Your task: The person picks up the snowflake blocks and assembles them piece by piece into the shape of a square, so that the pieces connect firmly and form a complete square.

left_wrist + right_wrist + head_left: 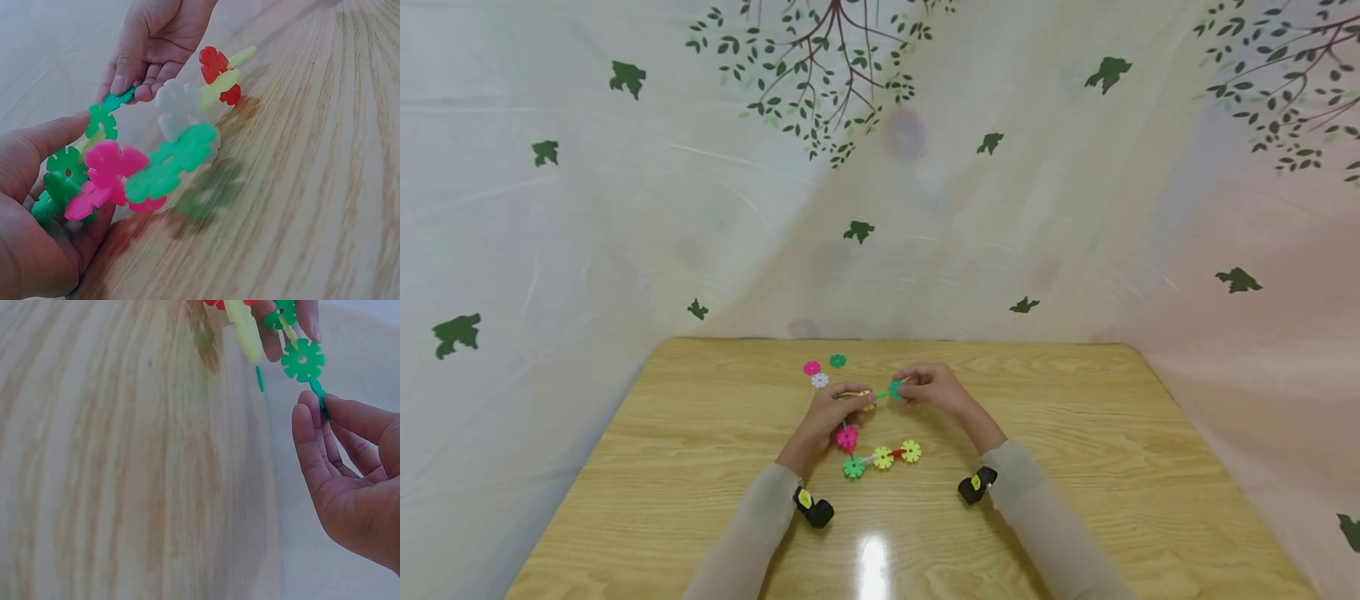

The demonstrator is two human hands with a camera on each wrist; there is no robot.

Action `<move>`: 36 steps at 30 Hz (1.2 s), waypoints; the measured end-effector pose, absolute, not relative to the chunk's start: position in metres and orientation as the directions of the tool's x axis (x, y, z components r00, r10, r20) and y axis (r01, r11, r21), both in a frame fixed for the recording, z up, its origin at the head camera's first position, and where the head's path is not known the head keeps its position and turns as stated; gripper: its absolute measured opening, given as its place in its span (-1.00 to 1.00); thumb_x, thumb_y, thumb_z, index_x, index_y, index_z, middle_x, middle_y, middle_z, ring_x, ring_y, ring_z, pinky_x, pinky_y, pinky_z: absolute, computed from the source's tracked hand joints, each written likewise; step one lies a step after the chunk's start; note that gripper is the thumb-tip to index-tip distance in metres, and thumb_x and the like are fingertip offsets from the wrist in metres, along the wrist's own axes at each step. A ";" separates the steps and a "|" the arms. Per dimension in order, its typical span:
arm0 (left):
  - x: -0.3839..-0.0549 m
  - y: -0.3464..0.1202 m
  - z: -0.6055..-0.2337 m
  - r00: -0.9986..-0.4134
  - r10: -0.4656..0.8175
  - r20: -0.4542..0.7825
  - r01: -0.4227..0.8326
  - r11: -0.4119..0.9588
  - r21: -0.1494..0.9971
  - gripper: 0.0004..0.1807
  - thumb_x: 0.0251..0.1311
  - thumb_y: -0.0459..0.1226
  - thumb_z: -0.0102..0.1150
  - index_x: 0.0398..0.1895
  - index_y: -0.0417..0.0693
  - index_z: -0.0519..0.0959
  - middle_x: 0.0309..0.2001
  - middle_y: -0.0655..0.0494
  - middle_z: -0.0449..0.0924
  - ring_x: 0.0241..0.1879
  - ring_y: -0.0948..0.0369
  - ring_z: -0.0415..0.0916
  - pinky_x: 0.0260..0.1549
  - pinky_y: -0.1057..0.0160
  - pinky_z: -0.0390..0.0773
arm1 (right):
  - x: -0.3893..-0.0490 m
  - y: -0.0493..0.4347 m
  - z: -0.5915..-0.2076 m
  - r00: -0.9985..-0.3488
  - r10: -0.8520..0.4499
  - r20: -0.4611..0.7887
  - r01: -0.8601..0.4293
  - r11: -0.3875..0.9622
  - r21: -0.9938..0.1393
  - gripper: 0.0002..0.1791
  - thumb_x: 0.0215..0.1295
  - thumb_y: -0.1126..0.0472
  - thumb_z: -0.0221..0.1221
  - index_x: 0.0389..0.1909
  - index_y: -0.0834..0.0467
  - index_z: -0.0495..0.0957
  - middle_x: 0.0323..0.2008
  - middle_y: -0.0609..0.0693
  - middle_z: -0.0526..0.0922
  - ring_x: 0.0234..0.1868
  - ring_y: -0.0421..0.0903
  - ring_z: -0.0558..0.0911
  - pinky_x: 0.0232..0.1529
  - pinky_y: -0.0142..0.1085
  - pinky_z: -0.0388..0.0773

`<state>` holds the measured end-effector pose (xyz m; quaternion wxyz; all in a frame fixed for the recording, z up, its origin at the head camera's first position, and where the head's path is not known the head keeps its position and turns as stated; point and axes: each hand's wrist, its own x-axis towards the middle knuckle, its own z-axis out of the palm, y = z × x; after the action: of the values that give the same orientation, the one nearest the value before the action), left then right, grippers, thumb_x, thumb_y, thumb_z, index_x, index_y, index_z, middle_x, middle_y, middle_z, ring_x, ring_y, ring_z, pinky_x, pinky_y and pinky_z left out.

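Note:
A chain of flower-shaped interlocking plastic discs in pink, green, white, yellow and red runs between and below the two hands. My left hand (827,415) grips the chain, thumb and fingers around green discs (66,164) beside a pink disc (115,161). With thumb and fingertips, my right hand (936,390) pinches a green disc (324,407) at the chain's end, slotted edge-on into another green disc (303,360). The chain's other stretch bends back toward me through a green disc (853,467) to a yellow disc (911,452). Fingers hide part of the gripped section.
Three loose discs lie beyond my left hand: a pink one (812,367), a green one (837,361) and a white one (819,380). The wooden table (1060,417) ends at a printed cloth backdrop (925,275). Each wrist wears a small black camera.

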<state>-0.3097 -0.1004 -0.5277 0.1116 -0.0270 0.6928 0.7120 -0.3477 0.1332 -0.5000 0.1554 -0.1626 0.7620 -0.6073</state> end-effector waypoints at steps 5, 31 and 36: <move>-0.309 -0.101 -0.529 -0.975 0.126 -0.183 -0.186 -0.012 0.982 -0.59 0.18 -0.19 0.47 0.04 -0.20 0.69 -0.41 0.12 0.76 -0.53 0.31 0.61 -0.42 0.36 0.65 | -0.346 0.132 -0.501 -0.903 -0.429 -0.036 -0.060 0.207 -0.977 -0.67 0.40 0.36 0.24 0.12 0.42 0.60 -0.31 0.07 0.74 -0.25 0.02 0.76 -0.10 -0.08 0.75; -0.307 -0.102 -0.529 -0.972 0.161 -0.169 -0.181 -0.064 0.981 -0.54 0.21 -0.23 0.44 0.10 -0.32 0.64 -0.40 0.14 0.78 -0.51 0.32 0.65 -0.48 0.38 0.64 | -0.343 0.127 -0.503 -0.921 -0.386 -0.052 -0.011 0.160 -0.987 -0.69 0.32 0.34 0.32 0.02 0.43 0.63 -0.34 0.05 0.79 -0.30 -0.03 0.80 -0.17 -0.12 0.76; -0.307 -0.103 -0.530 -0.970 0.175 -0.170 -0.184 -0.063 0.981 -0.53 0.22 -0.25 0.43 0.12 -0.35 0.62 -0.41 0.11 0.77 -0.52 0.32 0.64 -0.50 0.40 0.63 | -0.342 0.126 -0.503 -0.922 -0.384 -0.048 -0.005 0.137 -0.991 -0.71 0.30 0.37 0.34 -0.03 0.45 0.64 -0.37 0.01 0.79 -0.34 -0.06 0.79 -0.20 -0.14 0.77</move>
<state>-0.3072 -0.1028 -0.5295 0.1229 -0.0033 0.6732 0.7291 -0.3419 0.1259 -0.5027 0.1469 -0.1315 0.7394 -0.6437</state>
